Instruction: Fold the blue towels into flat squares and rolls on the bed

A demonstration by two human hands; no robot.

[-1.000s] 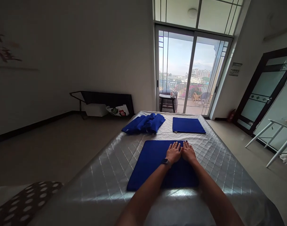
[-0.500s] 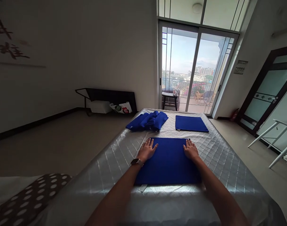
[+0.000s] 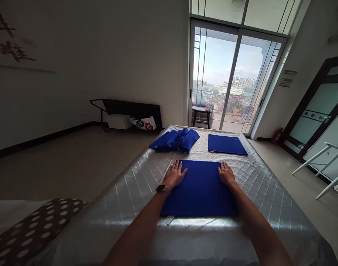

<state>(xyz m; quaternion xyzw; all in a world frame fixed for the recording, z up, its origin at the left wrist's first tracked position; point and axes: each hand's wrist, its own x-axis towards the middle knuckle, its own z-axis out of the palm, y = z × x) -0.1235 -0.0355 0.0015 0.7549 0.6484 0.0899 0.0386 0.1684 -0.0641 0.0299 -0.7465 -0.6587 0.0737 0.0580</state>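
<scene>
A flat rectangle of blue cloth (image 3: pixel 200 192) lies in front of me, with a small white tag at its near left edge. My left hand (image 3: pixel 175 174) rests flat on its far left corner, fingers stretched forward and thumb apart. On the far right corner lies my right hand (image 3: pixel 226 173), also flat with its fingers out. Neither hand grips anything. Beyond them, a crumpled heap of blue cloth (image 3: pixel 176 140) sits at the left, and a second flat blue cloth (image 3: pixel 227 144) lies at the right.
Everything blue lies on a silvery quilted mattress (image 3: pixel 124 199). Brown polka-dot fabric (image 3: pixel 44 221) is at the lower left. A low black rack (image 3: pixel 132 109) stands by the wall, a white-legged table (image 3: pixel 324 166) at the right. Sliding glass doors (image 3: pixel 234 74) are behind the mattress.
The camera view has shifted slightly. Both hands stay flat on the same corners of the cloth, and the cloths look unmoved on the mattress.
</scene>
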